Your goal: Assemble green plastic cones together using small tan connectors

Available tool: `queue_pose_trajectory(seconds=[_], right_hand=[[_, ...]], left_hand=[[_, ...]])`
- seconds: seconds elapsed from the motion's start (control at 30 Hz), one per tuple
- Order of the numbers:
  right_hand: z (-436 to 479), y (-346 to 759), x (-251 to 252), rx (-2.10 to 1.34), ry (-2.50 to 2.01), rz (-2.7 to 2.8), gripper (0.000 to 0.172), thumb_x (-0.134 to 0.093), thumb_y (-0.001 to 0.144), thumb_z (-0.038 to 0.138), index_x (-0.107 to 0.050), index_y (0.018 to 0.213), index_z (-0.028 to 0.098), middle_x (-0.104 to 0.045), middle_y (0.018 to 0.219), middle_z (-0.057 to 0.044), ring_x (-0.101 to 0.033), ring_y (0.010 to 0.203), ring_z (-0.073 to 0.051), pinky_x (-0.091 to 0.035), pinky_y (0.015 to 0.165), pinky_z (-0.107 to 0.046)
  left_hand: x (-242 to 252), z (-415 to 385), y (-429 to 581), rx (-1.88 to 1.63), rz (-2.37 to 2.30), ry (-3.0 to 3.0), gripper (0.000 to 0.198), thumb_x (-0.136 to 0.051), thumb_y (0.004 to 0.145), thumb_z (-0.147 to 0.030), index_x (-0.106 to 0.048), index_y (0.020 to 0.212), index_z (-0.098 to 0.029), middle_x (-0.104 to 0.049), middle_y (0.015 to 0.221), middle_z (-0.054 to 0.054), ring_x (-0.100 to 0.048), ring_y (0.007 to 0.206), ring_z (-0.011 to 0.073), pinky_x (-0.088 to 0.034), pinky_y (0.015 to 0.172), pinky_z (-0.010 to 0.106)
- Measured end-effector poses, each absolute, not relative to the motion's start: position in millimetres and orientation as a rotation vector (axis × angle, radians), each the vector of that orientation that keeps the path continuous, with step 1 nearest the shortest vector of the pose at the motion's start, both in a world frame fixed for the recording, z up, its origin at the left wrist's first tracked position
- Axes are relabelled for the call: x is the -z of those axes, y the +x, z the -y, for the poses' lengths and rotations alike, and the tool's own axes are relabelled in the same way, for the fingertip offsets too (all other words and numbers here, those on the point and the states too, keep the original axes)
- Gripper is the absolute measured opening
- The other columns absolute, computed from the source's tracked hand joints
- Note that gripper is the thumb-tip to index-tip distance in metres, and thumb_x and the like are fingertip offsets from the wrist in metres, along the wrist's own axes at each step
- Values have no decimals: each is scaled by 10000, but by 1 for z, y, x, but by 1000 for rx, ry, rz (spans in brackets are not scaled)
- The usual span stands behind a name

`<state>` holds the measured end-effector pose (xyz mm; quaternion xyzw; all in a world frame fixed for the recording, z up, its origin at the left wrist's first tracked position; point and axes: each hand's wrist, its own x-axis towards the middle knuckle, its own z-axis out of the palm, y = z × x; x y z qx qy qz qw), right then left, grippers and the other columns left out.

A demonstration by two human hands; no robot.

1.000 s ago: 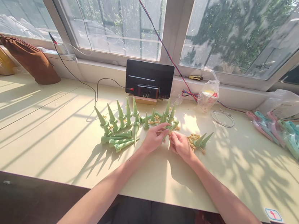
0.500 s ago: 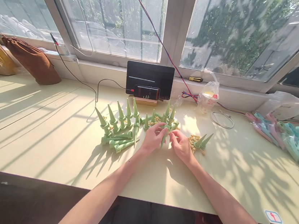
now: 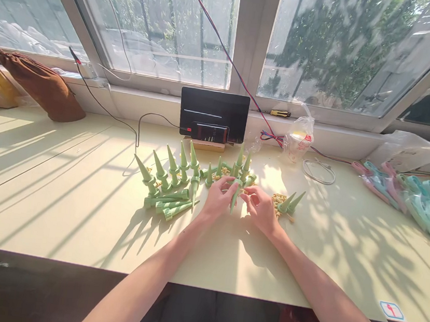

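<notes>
My left hand (image 3: 217, 200) grips a green cone-shaped spike (image 3: 234, 199), held with its tip pointing down toward the table. My right hand (image 3: 261, 208) is closed in a pinch at the spike's upper end; what its fingertips hold is too small to make out. Behind the hands stand several upright green spikes (image 3: 175, 169), and a few lie flat (image 3: 168, 205) to the left. A small heap of yellow pieces (image 3: 277, 199) with two green spikes (image 3: 290, 202) lies just right of my right hand.
A dark tablet (image 3: 213, 113) with a phone (image 3: 209, 132) leaning on it stands at the back by the window. A brown pouch (image 3: 44, 85) lies at the back left, a plastic bag (image 3: 300, 134) and coiled cable (image 3: 318, 171) at back right, pastel clips (image 3: 410, 198) far right.
The green spike has been turned from tilted up to tip-down between my hands. My right hand's fingers moved up to its top end. The camera shifted slightly.
</notes>
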<state>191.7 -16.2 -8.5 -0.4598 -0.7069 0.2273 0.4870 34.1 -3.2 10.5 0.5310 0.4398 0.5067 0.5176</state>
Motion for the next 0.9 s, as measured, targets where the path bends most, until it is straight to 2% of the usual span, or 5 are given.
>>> queue_pose_trajectory(seconds=[0.37, 0.7, 0.9], right_hand=[[17, 193, 7, -591, -1092, 1714, 292, -533, 935, 457, -584, 826, 191, -665, 711, -46, -629, 582, -177, -471, 549, -285], [19, 194, 9, -704, -1157, 1610, 429, -488, 957, 533, -478, 668, 216, -480, 496, 35, -444, 445, -123, -381, 480, -260], [18, 193, 11, -729, -1189, 1570, 429, -461, 963, 531, -473, 672, 216, -409, 456, 54, -382, 415, -111, -329, 435, -249]], left_hand=[[-11, 6, 33, -1200, -1053, 1377, 374, -634, 854, -486, -605, 1089, -196, -621, 742, -7, -580, 460, 108, -446, 458, 243], [-7, 9, 35, -1167, -996, 1498, 358, -604, 878, -476, -606, 1134, -225, -598, 780, -5, -596, 489, 117, -435, 456, 240], [-7, 11, 35, -1142, -991, 1532, 330, -599, 880, -460, -595, 1121, -234, -589, 817, -2, -586, 505, 108, -411, 452, 226]])
